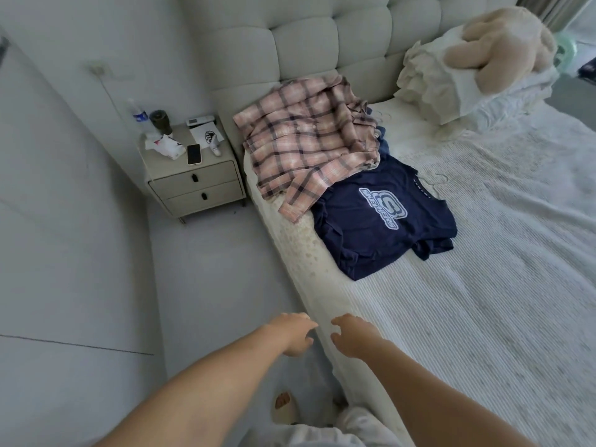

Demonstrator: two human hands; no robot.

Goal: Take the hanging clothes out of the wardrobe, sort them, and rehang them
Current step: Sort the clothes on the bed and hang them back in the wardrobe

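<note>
Left hand (295, 333) out in front, fingers loosely curled, empty, hovering over the floor just beside the bed edge. Right hand (353, 338) close to it, fingers spread and slightly bent, also empty, above the near edge of the bed (483, 301). Hands near each other, not touching. Further up the white ribbed cover: navy T-shirt (383, 221) with pale printed logo, lying flat, a thin hanger (435, 182) showing at its collar. Pink plaid shirt (306, 140) heaped beyond it toward the padded headboard (322, 37), one sleeve overlapping the navy shirt. Nightstand (193, 179) left of the bed, phone (194, 154) on top.
</note>
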